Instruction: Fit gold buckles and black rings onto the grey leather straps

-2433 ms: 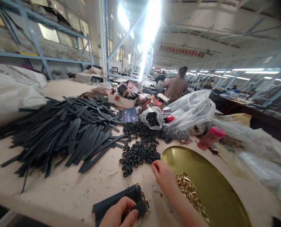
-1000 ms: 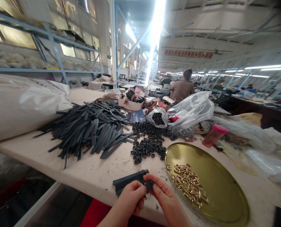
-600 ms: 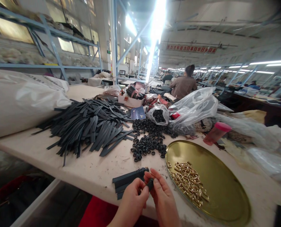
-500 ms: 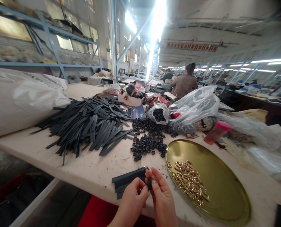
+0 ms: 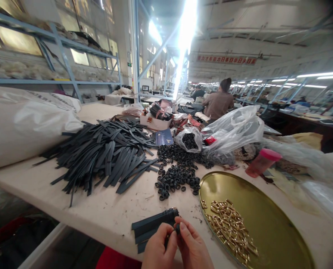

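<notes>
My left hand and my right hand meet at the table's front edge, fingertips pinched together on a small black piece. Its far end is hidden by the fingers. Just behind and left of them lie several flat black strips, side by side, with loops at their right ends. Beyond the hands is a heap of small black loops. To the right, gold metal buckles are piled on the left part of an oval gold tray.
A large pile of black strips covers the table's left part beside a white sack. Behind the loops are a plastic bag and an open box. A pink-lidded jar leans behind the tray. A person sits farther back.
The view has tilted up slightly, so the table things sit lower. My right hand's fingers have closed in more around the small black piece.
</notes>
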Motion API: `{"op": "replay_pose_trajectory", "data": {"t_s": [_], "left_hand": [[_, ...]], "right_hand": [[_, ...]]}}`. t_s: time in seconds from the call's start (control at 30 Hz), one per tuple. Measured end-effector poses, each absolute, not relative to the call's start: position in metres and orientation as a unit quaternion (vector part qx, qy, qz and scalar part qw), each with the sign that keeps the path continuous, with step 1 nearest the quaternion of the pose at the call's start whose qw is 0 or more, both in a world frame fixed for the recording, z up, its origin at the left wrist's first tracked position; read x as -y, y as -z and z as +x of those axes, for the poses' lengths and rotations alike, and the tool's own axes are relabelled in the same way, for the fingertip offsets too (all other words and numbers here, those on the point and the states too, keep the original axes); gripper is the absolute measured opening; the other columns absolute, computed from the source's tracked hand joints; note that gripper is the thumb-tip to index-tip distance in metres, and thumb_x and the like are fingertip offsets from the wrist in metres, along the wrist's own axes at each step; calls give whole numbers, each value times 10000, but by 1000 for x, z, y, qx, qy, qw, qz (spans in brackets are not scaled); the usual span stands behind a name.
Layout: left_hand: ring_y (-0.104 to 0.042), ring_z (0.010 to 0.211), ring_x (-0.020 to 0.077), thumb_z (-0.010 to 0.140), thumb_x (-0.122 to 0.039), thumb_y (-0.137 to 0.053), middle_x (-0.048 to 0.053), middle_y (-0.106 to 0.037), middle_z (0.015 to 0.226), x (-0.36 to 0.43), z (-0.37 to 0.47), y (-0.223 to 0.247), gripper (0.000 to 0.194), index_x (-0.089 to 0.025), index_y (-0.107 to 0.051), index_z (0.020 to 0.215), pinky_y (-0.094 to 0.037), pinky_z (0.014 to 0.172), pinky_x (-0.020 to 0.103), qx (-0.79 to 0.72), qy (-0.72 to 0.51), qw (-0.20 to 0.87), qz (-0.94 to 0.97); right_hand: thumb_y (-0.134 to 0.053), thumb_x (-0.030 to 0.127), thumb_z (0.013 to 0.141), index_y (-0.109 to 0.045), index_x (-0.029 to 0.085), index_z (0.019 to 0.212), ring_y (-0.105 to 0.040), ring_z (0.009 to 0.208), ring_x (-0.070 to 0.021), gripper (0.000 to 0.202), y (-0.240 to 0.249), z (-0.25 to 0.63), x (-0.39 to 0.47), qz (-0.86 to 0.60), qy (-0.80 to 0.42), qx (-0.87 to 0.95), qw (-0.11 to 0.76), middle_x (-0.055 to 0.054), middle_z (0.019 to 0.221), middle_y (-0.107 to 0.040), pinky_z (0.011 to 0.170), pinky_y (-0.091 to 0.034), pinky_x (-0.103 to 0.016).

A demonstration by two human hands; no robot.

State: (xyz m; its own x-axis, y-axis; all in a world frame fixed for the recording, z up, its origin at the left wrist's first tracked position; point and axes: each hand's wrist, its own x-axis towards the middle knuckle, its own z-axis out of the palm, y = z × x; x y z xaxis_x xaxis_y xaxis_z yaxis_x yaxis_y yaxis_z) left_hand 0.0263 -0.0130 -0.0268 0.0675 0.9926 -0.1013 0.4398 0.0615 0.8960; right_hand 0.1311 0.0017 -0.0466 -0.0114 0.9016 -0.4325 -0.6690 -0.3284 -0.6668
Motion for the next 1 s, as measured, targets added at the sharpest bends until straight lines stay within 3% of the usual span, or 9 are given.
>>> {"op": "replay_pose_trajectory", "data": {"t_s": [0.13,0.23,0.33,0.4,0.57,0.7,0.8,0.9,1.0], "left_hand": [[-467,601,135,832,-391,-346,-13,-480,625,15,28,33,274,-179,-488,735,-362,586,226,-588,-359,430,583],[-490,616,141,834,-394,-345,-4,-505,637,15,29,30,280,-175,-505,765,-383,592,231,-583,-377,450,562],[-537,708,151,786,-276,-432,18,-580,738,17,29,23,169,-169,-521,882,-408,680,244,-543,-390,473,573],[-549,733,146,735,-171,-459,18,-599,784,19,28,20,273,-170,-484,1008,-412,705,246,-521,-395,491,576],[-498,554,108,757,-176,-423,-9,-558,701,22,22,19,289,-162,-377,1042,-401,522,217,-503,-409,556,520],[-504,532,109,752,-216,-468,-46,-529,614,26,14,15,257,-170,-362,981,-407,524,223,-498,-393,578,513],[-492,516,100,751,-260,-503,-58,-524,613,33,9,8,232,-185,-388,937,-382,515,213,-516,-358,566,535],[-501,552,113,736,-273,-526,-54,-539,610,41,4,1,191,-192,-439,886,-349,517,208,-554,-308,510,581],[-520,613,133,718,-286,-540,-32,-581,650,46,1,-8,149,-192,-488,821,-334,535,211,-593,-253,447,620]], "right_hand": [[-837,351,399,-722,201,706,-634,624,-149,361,55,119,3,-394,-713,83,573,-28,673,-715,612,-507,-246],[-820,369,438,-718,199,747,-638,653,-177,367,57,120,3,-391,-707,98,581,-43,733,-720,614,-509,-282],[-787,373,518,-707,189,801,-627,640,-178,347,54,128,2,-417,-677,152,587,-45,736,-715,577,-492,-277],[-767,389,550,-701,180,816,-624,668,-185,345,51,132,5,-433,-660,187,585,-46,744,-712,614,-487,-286],[-687,458,636,-691,171,843,-590,802,-198,354,44,133,24,-475,-610,282,568,-48,829,-694,779,-438,-307],[-520,513,766,-673,181,748,-540,706,-163,366,41,138,38,-479,-586,300,581,-21,710,-648,702,-423,-274],[-673,411,679,-642,190,704,-509,633,-126,225,36,143,43,-428,-636,289,574,14,649,-606,620,-410,-234],[-775,354,564,-640,191,804,-513,598,-101,320,33,146,45,-384,-715,244,530,16,681,-624,571,-398,-206],[-787,369,542,-641,158,824,-490,505,-66,381,37,146,48,-355,-795,222,439,20,600,-607,502,-364,-174]]}}
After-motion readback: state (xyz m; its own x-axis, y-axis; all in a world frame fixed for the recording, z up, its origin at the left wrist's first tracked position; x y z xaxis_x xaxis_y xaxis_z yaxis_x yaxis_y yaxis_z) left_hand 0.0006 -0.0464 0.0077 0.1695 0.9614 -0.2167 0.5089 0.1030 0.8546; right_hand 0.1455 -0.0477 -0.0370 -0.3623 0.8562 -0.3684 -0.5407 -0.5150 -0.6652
